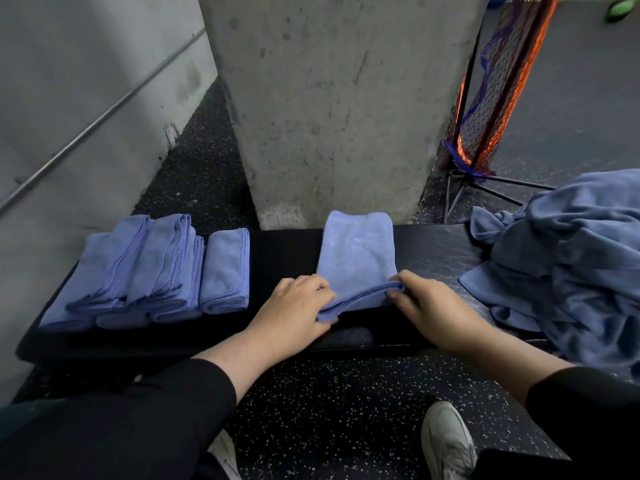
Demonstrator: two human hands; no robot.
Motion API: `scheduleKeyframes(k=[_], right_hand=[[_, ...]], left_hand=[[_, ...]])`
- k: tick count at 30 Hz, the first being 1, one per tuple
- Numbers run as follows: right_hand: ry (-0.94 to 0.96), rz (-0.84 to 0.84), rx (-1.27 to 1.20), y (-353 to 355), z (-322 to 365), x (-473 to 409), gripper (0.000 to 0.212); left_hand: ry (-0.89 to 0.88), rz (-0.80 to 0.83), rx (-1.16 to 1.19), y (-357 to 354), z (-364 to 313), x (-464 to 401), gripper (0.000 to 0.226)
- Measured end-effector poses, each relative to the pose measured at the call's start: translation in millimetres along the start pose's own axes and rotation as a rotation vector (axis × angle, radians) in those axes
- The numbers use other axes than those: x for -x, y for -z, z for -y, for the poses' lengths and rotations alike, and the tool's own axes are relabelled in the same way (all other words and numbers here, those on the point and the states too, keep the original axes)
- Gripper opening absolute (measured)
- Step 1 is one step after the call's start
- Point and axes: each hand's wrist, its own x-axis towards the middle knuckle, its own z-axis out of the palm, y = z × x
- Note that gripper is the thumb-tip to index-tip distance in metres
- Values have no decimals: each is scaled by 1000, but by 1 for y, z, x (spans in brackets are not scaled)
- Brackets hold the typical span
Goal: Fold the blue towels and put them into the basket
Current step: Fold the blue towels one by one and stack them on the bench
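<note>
A blue towel point(356, 251), folded into a long strip, lies on the black bench point(284, 251) in front of me. My left hand point(294, 306) pinches its near left corner and my right hand point(426, 303) pinches its near right corner, lifting the near edge slightly. Several folded blue towels point(156, 271) lie in a row on the bench's left part. A heap of unfolded blue towels point(575, 258) sits at the right. No basket is clearly in view.
A concrete pillar point(339, 105) rises right behind the bench. A grey wall with a metal rail point(86, 129) runs on the left. An orange and black net on a stand point(491, 98) is at the back right. My white shoe point(446, 441) rests on the speckled floor.
</note>
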Motion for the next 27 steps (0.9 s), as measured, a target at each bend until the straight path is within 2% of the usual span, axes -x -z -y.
scheduleKeyframes(k=[2, 3, 5, 7, 10, 12, 14, 17, 21, 27], right_hand=[[11, 37, 7, 6, 1, -2, 12], [35, 77, 33, 8, 1, -1, 17], [52, 133, 75, 8, -2, 1, 21], [-17, 129, 16, 13, -3, -1, 5], [-101, 182, -92, 27, 6, -8, 12], [-150, 299, -166, 35, 11, -9, 13], [-207, 304, -231, 36, 11, -11, 15], [-293, 191, -235, 30, 7, -17, 18], [-357, 169, -162, 20, 5, -35, 24], [-439, 100, -42, 8, 0, -68, 31]], left_hand=[[91, -62, 187, 3, 0, -4, 5], [144, -55, 281, 6, -1, -5, 2], [237, 9, 411, 14, -2, -7, 9], [267, 36, 480, 20, -2, -10, 9], [266, 27, 602, 32, -2, -14, 23], [284, 67, 716, 41, -5, -14, 15], [330, 72, 780, 43, -7, -15, 11], [436, 21, 775, 41, -5, -21, 10], [548, 16, 639, 40, -5, -39, 19], [627, -93, 520, 34, 4, -67, 22]])
